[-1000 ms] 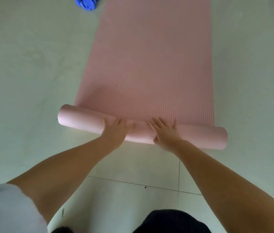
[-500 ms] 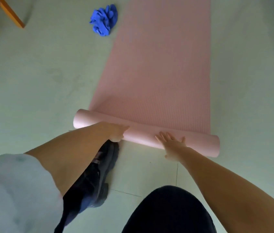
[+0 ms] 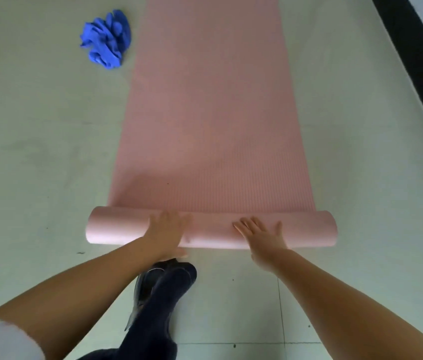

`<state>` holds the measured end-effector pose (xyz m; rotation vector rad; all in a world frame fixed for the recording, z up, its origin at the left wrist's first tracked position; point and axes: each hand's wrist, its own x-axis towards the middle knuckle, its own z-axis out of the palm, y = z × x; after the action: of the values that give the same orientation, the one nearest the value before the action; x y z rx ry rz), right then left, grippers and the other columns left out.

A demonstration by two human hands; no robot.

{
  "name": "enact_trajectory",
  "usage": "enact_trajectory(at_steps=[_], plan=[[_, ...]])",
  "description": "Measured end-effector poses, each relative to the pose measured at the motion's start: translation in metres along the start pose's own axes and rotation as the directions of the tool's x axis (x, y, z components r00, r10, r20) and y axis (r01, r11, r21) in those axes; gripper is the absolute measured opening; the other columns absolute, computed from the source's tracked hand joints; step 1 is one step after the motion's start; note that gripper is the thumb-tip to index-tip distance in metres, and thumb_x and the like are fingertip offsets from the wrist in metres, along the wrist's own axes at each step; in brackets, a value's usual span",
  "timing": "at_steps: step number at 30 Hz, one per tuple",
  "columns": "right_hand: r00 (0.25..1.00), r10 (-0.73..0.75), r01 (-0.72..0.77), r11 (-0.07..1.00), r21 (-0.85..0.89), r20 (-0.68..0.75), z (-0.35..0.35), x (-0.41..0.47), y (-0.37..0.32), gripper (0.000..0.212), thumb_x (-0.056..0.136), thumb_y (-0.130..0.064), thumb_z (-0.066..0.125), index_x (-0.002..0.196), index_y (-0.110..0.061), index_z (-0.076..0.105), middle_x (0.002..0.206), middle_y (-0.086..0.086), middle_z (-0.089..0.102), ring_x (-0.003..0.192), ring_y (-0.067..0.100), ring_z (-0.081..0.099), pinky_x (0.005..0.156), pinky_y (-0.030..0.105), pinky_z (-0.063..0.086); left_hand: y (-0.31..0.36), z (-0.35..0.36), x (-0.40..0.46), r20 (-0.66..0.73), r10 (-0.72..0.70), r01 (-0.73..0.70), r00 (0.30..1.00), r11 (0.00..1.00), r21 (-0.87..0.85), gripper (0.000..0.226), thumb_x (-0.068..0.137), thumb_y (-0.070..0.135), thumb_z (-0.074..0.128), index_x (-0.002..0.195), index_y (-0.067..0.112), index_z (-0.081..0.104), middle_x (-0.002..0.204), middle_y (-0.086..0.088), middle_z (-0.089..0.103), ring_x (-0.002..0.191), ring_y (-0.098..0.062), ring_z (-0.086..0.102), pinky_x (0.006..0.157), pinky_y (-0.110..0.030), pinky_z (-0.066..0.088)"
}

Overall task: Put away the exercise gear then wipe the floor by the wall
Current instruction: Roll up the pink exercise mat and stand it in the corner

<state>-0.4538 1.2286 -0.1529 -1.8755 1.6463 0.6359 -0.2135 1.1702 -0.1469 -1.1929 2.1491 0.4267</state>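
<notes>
Pressing flat left hand [image 3: 167, 231], right hand [image 3: 262, 233], rolled pink mat [image 3: 213, 152]

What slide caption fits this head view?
Both hands, left hand and right hand, press flat on a half-rolled pink foam exercise mat.

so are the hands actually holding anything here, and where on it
Nothing is gripped. Both the left hand and the right hand press flat on top of the rolled end of the pink mat.
</notes>
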Motion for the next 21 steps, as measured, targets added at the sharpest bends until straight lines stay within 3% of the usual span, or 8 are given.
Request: enact_trajectory(at_steps=[5,10,13,15,17,18,19,21], plan=[[0.999,0.018,-0.017,0.999,0.039,-0.029,-0.019,0.013,-0.001,0.081,0.085,0.005,0.047,0.149,-0.031,0.013,0.156,-0.007,0.014,0.145,0.018,0.010,0.106,0.069,0.010,0.002,-0.007,0.012,0.009,-0.028,0.027,1.000,0.998,0.048,0.081,0.085,0.056,0.052,0.147,0.020,0.014,0.142,-0.017,0.031,0.129,-0.038,0.033,0.104,-0.058,0.028],[0.998,0.054,-0.055,0.997,0.049,0.031,-0.048,0.030,0.007,0.071,0.093,-0.009,0.044,0.150,-0.032,0.010,0.156,-0.003,0.014,0.145,0.018,0.011,0.108,0.069,0.008,-0.025,-0.032,0.046,0.100,0.040,-0.023,0.994,0.986,-0.165,0.070,0.088,0.053,0.050,0.147,0.031,0.020,0.142,-0.008,0.039,0.128,-0.032,0.040,0.104,-0.055,0.034],[0.994,0.082,-0.086,0.995,-0.055,-0.076,-0.053,0.036,-0.005,0.078,0.091,-0.007,0.046,0.152,-0.027,0.001,0.160,0.007,-0.006,0.148,0.023,-0.003,0.109,0.068,0.003,-0.039,-0.042,0.075,0.199,0.083,-0.030,0.977,0.966,-0.256,0.066,0.087,0.052,0.053,0.145,0.032,0.027,0.139,-0.006,0.045,0.124,-0.031,0.046,0.104,-0.062,0.031],[0.959,0.018,-0.050,0.993,-0.108,-0.282,-0.039,0.035,-0.022,0.096,0.071,-0.004,0.069,0.151,-0.018,0.018,0.158,0.016,0.010,0.146,0.031,0.014,0.107,0.066,0.014,-0.041,-0.048,0.090,0.209,0.083,-0.038,0.974,0.977,-0.211,0.065,0.085,0.052,0.055,0.142,0.031,0.032,0.137,-0.006,0.045,0.125,-0.031,0.044,0.105,-0.062,0.028],[0.953,-0.050,0.006,0.990,-0.144,-0.300,-0.019,0.034,-0.033,0.109,0.037,-0.007,0.085,0.138,-0.016,0.047,0.145,0.015,0.044,0.133,0.031,0.043,0.099,0.065,0.028,-0.043,-0.054,0.095,0.175,0.066,-0.042,0.982,0.990,-0.137,0.066,0.083,0.055,0.056,0.141,0.034,0.032,0.138,-0.007,0.040,0.130,-0.030,0.037,0.106,-0.063,0.023],[0.961,-0.050,0.006,0.987,-0.160,-0.271,-0.010,0.034,-0.035,0.112,0.031,-0.009,0.086,0.135,-0.017,0.048,0.141,0.012,0.049,0.130,0.030,0.047,0.098,0.065,0.028,-0.043,-0.057,0.095,0.137,0.063,-0.046,0.989,0.991,-0.123,0.066,0.082,0.056,0.056,0.140,0.034,0.034,0.137,-0.008,0.039,0.131,-0.030,0.034,0.107,-0.064,0.022],[0.971,-0.033,-0.005,0.988,-0.157,-0.238,-0.006,0.036,-0.036,0.114,0.032,-0.010,0.087,0.137,-0.018,0.043,0.144,0.010,0.047,0.132,0.029,0.045,0.100,0.066,0.026,-0.041,-0.058,0.091,0.069,0.067,-0.060,0.995,0.992,-0.109,0.064,0.082,0.054,0.058,0.138,0.033,0.037,0.134,-0.009,0.041,0.129,-0.029,0.036,0.106,-0.065,0.021],[0.982,-0.006,-0.012,0.995,-0.099,-0.189,-0.017,0.044,-0.036,0.118,0.052,-0.009,0.082,0.148,-0.021,0.015,0.157,0.007,0.021,0.143,0.027,0.025,0.108,0.067,0.012,-0.036,-0.052,0.082,-0.243,0.058,-0.066,0.968,0.997,-0.026,0.061,0.071,0.045,0.075,0.125,0.026,0.054,0.114,-0.010,0.054,0.110,-0.029,0.051,0.095,-0.067,0.036]])
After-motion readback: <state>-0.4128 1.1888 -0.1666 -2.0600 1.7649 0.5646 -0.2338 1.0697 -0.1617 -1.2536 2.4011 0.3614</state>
